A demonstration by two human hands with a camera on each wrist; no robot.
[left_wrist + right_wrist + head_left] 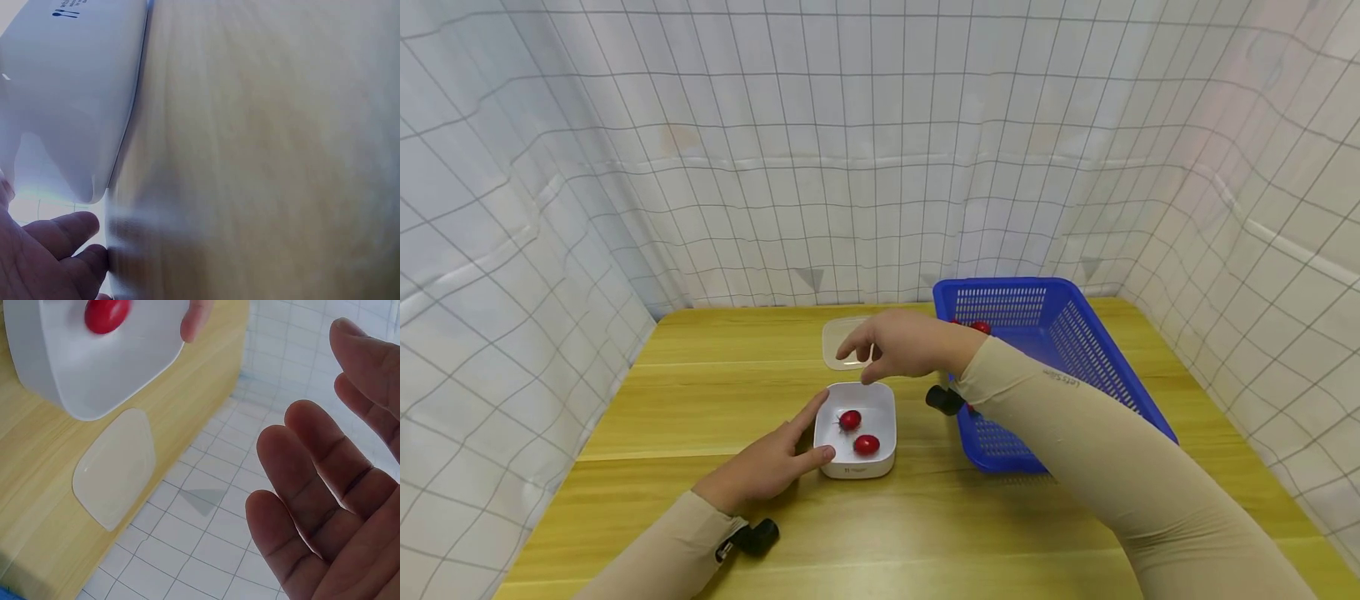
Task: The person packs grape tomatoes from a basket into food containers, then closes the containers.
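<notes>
A white square container (886, 467) stands on the table with two small red fruits inside, which look like cherry tomatoes: one (850, 420) near the middle, the other (867, 445) closer to the front. My left hand (775, 460) rests against the container's left side, index finger straight towards the back corner and thumb at the near rim. Two of its other fingers (65, 234) show loosely bent beside the wall. Above the container's back edge hovers my right hand (898, 343), fingers apart and holding nothing; the right wrist view shows its palm bare.
A blue slotted basket (1108, 350) stands at the right, partly behind my right forearm, with several red fruits (981, 327) along its left side. Behind the container lies a translucent lid (835, 343). A white gridded curtain (880, 167) surrounds the wooden table (700, 400).
</notes>
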